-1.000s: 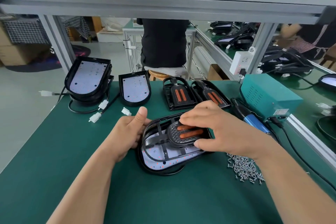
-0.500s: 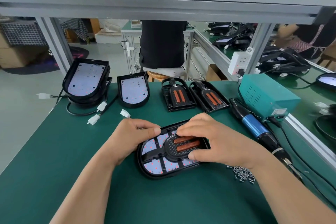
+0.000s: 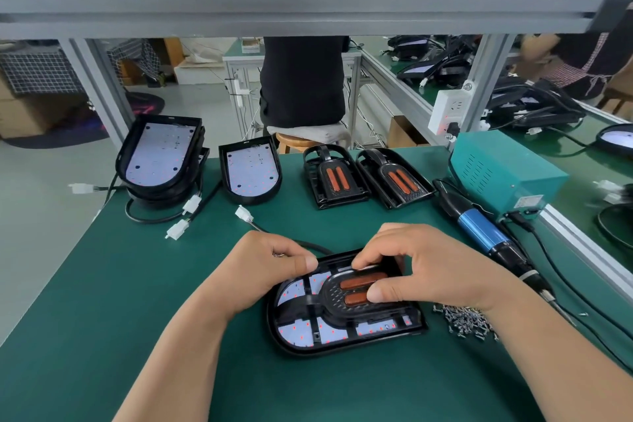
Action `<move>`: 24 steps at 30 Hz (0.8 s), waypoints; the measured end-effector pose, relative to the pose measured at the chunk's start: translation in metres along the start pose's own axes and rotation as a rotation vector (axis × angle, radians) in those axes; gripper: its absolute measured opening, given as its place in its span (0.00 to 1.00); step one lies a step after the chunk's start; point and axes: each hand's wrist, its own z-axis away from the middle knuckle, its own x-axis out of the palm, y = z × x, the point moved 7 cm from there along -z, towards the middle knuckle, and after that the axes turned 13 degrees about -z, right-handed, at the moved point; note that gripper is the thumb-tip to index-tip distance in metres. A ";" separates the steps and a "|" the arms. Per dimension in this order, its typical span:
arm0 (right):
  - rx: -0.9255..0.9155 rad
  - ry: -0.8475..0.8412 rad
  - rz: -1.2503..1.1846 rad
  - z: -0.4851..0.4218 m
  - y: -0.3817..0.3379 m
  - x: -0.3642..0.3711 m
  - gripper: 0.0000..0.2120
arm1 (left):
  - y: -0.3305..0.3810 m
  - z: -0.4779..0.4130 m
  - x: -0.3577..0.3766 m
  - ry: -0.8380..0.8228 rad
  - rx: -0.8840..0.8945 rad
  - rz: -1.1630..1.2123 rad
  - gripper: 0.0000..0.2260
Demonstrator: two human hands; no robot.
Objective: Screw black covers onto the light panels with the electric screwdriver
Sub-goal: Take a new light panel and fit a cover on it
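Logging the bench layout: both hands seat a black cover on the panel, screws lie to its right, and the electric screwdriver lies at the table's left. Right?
No: the head view shows the electric screwdriver lying at the right of the table, beside the teal box. The rest holds.

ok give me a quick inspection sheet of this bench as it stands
surface: green mat covers the bench
job's things: black cover lies on light panel at centre; two spare covers and bare panels at the far edge; electric screwdriver lying at right; loose screws beside the panel
clutter: teal box at the right edge
hands: left hand grips the panel's far-left edge; right hand pinches the cover's raised part
cables: white-plug leads trail from the panels; box cable runs off right
surroundings: aluminium frame, seated person beyond, socket strip
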 end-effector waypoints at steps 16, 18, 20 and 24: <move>-0.018 0.111 -0.187 0.006 0.010 -0.023 0.15 | 0.011 0.005 0.013 -0.034 0.000 0.015 0.02; -0.054 0.205 -0.224 0.007 0.010 -0.033 0.10 | 0.012 0.006 0.013 -0.031 0.001 0.014 0.02; -0.071 0.321 -0.172 0.010 0.012 -0.048 0.05 | 0.012 0.006 0.011 -0.021 0.008 0.014 0.02; 0.089 0.614 0.211 0.024 0.027 -0.090 0.05 | 0.010 0.005 0.008 0.000 0.015 0.001 0.01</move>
